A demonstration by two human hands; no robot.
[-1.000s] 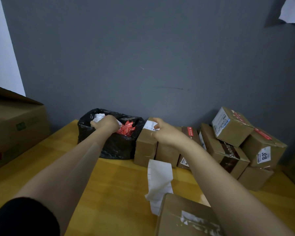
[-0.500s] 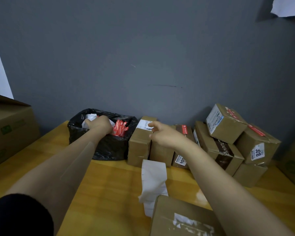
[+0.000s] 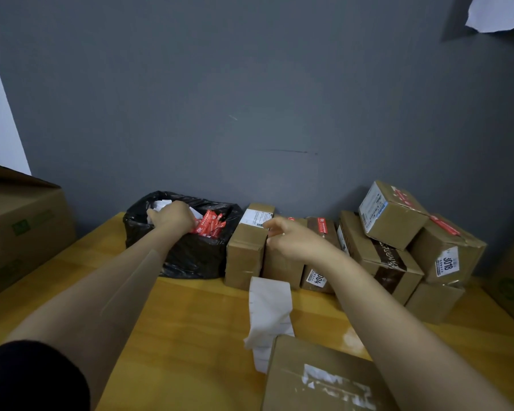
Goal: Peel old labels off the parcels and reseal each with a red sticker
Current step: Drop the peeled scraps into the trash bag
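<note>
My left hand reaches down into a black bag, its fingers over white paper scraps; whether it holds one is hidden. Red stickers lie in the bag beside it. My right hand hovers at a small upright parcel. Its index fingertip is at the near corner of that parcel's white label, and the thumb is held apart below. A parcel with torn label residue lies nearest me.
Several taped parcels are piled at the right, some with red stickers; one is marked 004. A white backing strip trails over the wooden table. A large carton stands at the left, against the grey wall.
My right hand has released its pinch on the label and drawn back slightly, with the index finger extended. My left hand stays in the bag. The view shifted a little.
</note>
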